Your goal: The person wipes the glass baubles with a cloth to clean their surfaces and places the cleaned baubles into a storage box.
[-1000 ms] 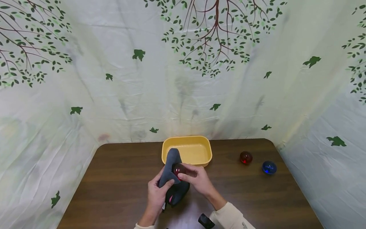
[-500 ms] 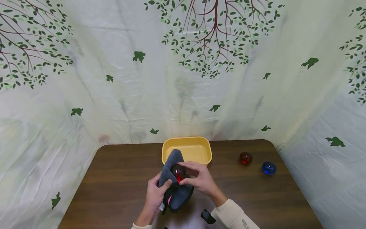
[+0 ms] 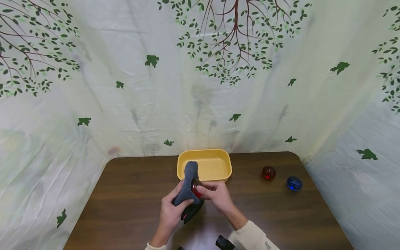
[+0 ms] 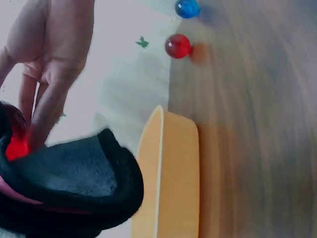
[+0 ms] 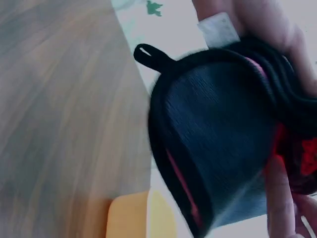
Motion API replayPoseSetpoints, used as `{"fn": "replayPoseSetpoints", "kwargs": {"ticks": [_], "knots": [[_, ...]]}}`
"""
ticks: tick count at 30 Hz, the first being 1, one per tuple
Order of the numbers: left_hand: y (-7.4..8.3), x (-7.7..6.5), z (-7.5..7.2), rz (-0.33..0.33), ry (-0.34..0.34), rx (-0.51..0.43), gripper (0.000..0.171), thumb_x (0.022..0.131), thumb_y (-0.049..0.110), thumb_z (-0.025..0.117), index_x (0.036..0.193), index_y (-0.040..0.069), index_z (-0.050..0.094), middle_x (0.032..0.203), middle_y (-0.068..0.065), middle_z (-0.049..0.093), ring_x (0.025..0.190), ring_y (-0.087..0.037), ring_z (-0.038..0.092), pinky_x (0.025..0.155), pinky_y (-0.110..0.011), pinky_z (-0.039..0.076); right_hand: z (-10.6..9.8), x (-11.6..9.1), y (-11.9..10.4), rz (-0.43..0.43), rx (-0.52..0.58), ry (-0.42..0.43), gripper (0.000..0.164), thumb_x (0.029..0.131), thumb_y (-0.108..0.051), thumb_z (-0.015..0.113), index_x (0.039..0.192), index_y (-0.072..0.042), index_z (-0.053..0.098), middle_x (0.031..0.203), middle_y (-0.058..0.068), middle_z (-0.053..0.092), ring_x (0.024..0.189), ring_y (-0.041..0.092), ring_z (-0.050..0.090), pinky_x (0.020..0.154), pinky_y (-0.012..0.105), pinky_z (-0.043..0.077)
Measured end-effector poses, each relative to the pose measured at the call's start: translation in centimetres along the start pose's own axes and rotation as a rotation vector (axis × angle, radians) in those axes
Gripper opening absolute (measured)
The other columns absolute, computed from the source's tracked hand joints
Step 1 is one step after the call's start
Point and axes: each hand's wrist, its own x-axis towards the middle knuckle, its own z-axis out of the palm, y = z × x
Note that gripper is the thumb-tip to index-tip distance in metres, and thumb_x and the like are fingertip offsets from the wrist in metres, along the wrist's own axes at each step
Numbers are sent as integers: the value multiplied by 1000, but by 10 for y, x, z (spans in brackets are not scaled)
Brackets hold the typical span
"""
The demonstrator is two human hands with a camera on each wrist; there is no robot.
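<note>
Grips cloth (image 3: 188, 189) in left hand (image 3: 169, 208), pinches red ball (image 3: 194, 187) against it in right hand (image 3: 220, 198), near side of the tub (image 3: 215, 166), and could drop the ball through a slack pinch on its glossy surface.

Three balls (image 3: 195, 188) (image 3: 269, 172) (image 3: 294, 183), one cloth (image 3: 188, 189), one tub (image 3: 215, 166), two hands (image 3: 170, 208) (image 3: 220, 198).

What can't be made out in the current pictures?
Head view: part of the held red ball, covered by the dark cloth and right hand.
Left wrist view: one end of the yellow tray, cut off by the bottom edge.
Right wrist view: any print on the white tag, blurred.
</note>
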Motion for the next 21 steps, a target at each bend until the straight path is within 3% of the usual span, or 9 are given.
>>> {"fn": "replayPoseSetpoints", "kwargs": {"ticks": [5, 9, 11, 14, 16, 21], "knots": [[6, 2, 1, -182, 54, -66, 49, 81, -6, 72, 127, -10, 56, 119, -25, 62, 96, -4, 65, 81, -19, 53, 1, -2, 2, -118, -10, -33, 52, 81, -2, 75, 124, 17, 54, 120, 36, 56, 103, 18, 65, 86, 29, 53], [8, 3, 0, -300, 50, -173, 37, 90, 1, 66, 121, -15, 57, 98, -10, 71, 84, -9, 67, 75, -23, 56, -2, -2, 3, -238, -135, -78, 56, 76, 6, 77, 128, 10, 56, 126, 26, 58, 117, 22, 58, 97, 29, 46], [7, 3, 0, -334, 34, -227, 33, 93, 6, 63, 119, -14, 59, 92, 1, 70, 83, -11, 67, 76, -25, 56, -6, -1, 5, -331, -212, -104, 59, 73, 9, 77, 128, 7, 57, 127, 22, 59, 121, 21, 55, 101, 28, 43], [6, 1, 0, -330, 19, -258, 27, 94, 8, 62, 114, -11, 62, 89, 3, 69, 83, -11, 67, 75, -25, 56, -8, 0, 9, -428, -268, -120, 60, 71, 12, 78, 127, 8, 58, 126, 23, 59, 122, 23, 55, 101, 31, 44], [4, 0, 0, -297, 18, -238, 26, 92, 6, 64, 113, -11, 64, 90, 3, 69, 82, -11, 67, 74, -25, 56, -8, 0, 10, -404, -251, -102, 59, 70, 11, 78, 126, 9, 58, 124, 25, 60, 118, 22, 58, 96, 33, 48], [-1, -4, 0, -182, 15, -181, 45, 82, -6, 71, 125, -13, 56, 106, 3, 71, 92, -9, 67, 78, -23, 55, -2, -4, 6, -138, -146, 2, 51, 77, 0, 78, 124, 10, 59, 119, 27, 62, 102, 17, 66, 84, 31, 54]]}}
